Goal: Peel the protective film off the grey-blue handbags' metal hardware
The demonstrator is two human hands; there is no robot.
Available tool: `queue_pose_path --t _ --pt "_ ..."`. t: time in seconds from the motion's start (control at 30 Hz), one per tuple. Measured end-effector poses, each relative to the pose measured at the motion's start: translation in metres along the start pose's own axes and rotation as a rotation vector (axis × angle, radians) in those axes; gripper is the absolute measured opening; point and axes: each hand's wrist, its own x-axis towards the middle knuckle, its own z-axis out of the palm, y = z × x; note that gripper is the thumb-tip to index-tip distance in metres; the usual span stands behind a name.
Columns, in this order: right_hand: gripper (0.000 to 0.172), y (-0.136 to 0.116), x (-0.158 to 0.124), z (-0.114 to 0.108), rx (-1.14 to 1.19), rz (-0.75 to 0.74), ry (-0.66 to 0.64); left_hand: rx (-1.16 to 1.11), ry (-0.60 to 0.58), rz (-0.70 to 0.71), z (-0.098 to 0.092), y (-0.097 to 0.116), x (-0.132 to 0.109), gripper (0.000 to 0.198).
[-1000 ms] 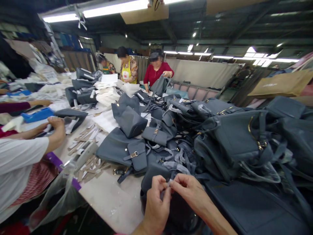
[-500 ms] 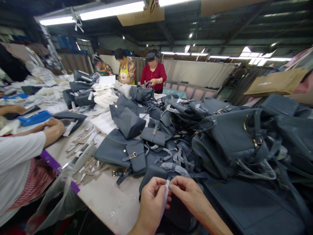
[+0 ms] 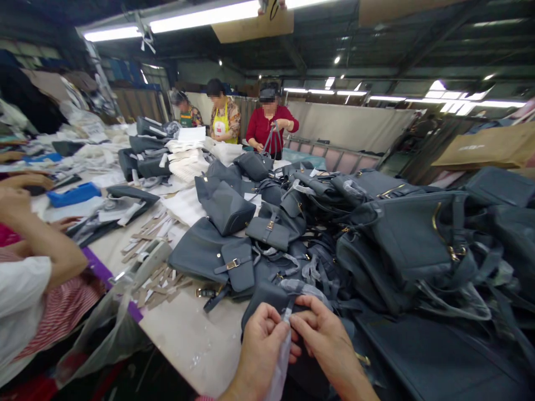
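My left hand (image 3: 261, 348) and my right hand (image 3: 324, 337) meet at the bottom middle, both pinched on a thin strip of clear white film (image 3: 281, 356) that hangs down between them. Just beyond my fingers lies a dark grey-blue bag (image 3: 273, 298) with plastic-wrapped straps. My hands are closed around the strip and rest over this bag.
A big heap of grey-blue handbags (image 3: 397, 239) covers the table's right and middle. Cardboard strips (image 3: 154, 278) litter the pale tabletop (image 3: 188, 340) on the left. A co-worker's arm (image 3: 45, 250) is raised at the left. Three people stand at the far end, one in red (image 3: 270, 125).
The film strip has been drawn out longer below my hands. The co-worker at left lifted an arm off the table. The person in red raised a bag's straps.
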Motion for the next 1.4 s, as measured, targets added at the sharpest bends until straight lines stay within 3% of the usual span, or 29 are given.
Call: queue_pose_path --t 0.2,0.37,0.53,0.7,1.0,1.23,1.4 --pt "0.047 -0.002 -0.005 0.003 0.407 0.112 -0.164 -0.175 -0.129 -0.03 -0.002 -0.006 -0.003 0.051" --pt "0.049 0.001 -0.006 -0.004 0.554 0.172 -0.22 -0.268 -0.177 -0.082 -0.008 -0.003 -0.007 0.046" --pt "0.064 0.002 -0.003 -0.001 0.539 0.126 -0.243 -0.261 -0.183 -0.094 -0.008 -0.003 -0.006 0.049" --pt "0.055 0.001 0.001 0.002 0.518 0.158 -0.169 -0.232 -0.201 -0.092 -0.007 -0.002 -0.006 0.046" --pt "0.039 0.015 0.008 -0.004 0.512 0.117 -0.193 -0.216 -0.112 -0.129 -0.007 0.001 -0.006 0.036" --pt "0.039 0.011 0.006 -0.001 0.479 0.072 -0.202 -0.114 -0.031 -0.181 0.0 0.012 -0.003 0.058" --pt "0.04 0.012 0.004 -0.002 0.405 0.056 -0.205 -0.062 -0.016 -0.196 -0.001 0.01 -0.001 0.056"
